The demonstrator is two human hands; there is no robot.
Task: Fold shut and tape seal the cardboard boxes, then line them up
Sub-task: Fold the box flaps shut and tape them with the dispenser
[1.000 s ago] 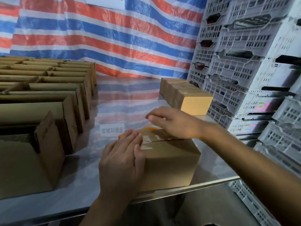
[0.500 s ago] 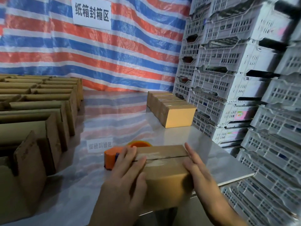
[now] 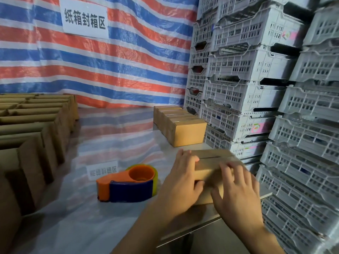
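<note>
A closed cardboard box (image 3: 213,155) lies near the table's front right edge, a seam running along its top. My left hand (image 3: 180,180) holds its left end, fingers over the top and thumb on the near face. My right hand (image 3: 236,187) presses the near face with spread, straight fingers. Just behind it stands a row of sealed boxes (image 3: 187,132), with a small gap between. An orange and blue tape dispenser (image 3: 128,184) sits on the table to the left of my hands.
Several open cardboard boxes (image 3: 36,125) fill the left side of the shiny table (image 3: 110,143). Stacked grey plastic crates (image 3: 256,88) form a wall close on the right. A striped tarp with a white sign (image 3: 85,21) hangs behind.
The box has moved right and away from me, toward the sealed row. My right hand went from the box's right side to its near face. The tape dispenser is now fully uncovered.
</note>
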